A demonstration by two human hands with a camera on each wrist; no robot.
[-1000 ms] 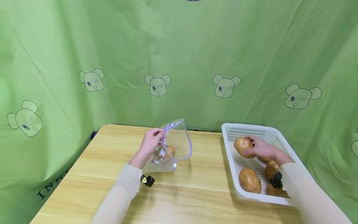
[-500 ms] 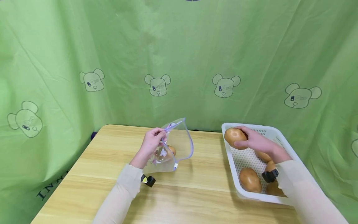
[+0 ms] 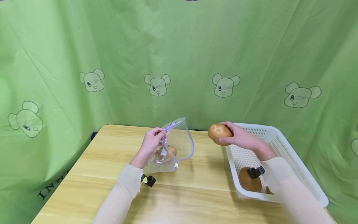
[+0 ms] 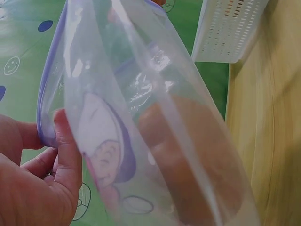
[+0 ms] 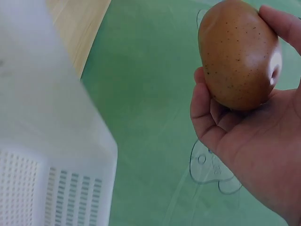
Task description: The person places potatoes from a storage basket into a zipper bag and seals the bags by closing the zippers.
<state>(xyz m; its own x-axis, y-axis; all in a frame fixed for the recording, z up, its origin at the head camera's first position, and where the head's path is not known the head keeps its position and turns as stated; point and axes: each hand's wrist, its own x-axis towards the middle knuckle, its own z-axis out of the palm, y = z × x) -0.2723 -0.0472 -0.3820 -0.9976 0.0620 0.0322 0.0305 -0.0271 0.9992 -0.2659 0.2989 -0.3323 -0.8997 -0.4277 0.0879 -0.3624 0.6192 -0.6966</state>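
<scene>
**Potato in the air, bag held agape**

Potato sits in our right hand, fingers curled round it from behind, so the brown speckled skin faces the bag. We carry it above the near left corner of the white basket, off the mesh floor and clear of the rim, between basket and bag.

Our left hand pinches the purple zip edge of the clear bag between thumb and fingers and lifts it. That grip keeps the mouth pulled wide and turned toward the right hand, while the bag's bottom rests on the wooden table. One potato in the bag already lies low inside; its weight seems to anchor the plastic so one hand can hold it open.

Another potato lies in the basket near our right forearm. A green printed cloth hangs behind the table.
</scene>
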